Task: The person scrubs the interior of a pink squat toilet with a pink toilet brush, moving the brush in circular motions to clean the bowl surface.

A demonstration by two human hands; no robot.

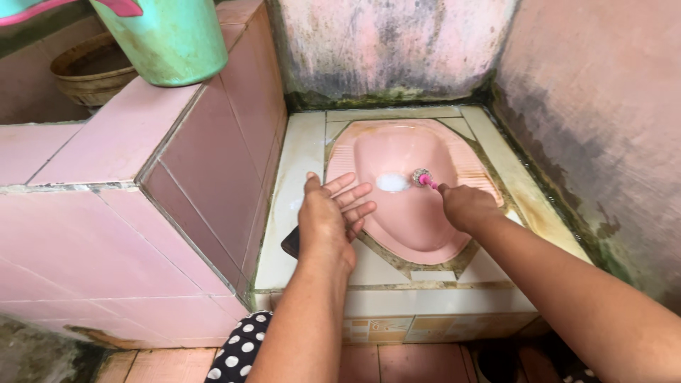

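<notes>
As right hand [464,207] grips it, brush [423,177] in pink toilet bowl [411,220], left hand [330,216] apart

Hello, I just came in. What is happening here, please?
A person is bent over a pink squat toilet set in a raised tiled platform. The right hand grips a brush with a pink handle, its head down inside the bowl next to a patch of white foam. The left hand hovers open, fingers spread, over the platform's left edge and holds nothing. A green bucket stands on the pink tiled basin wall to the left.
</notes>
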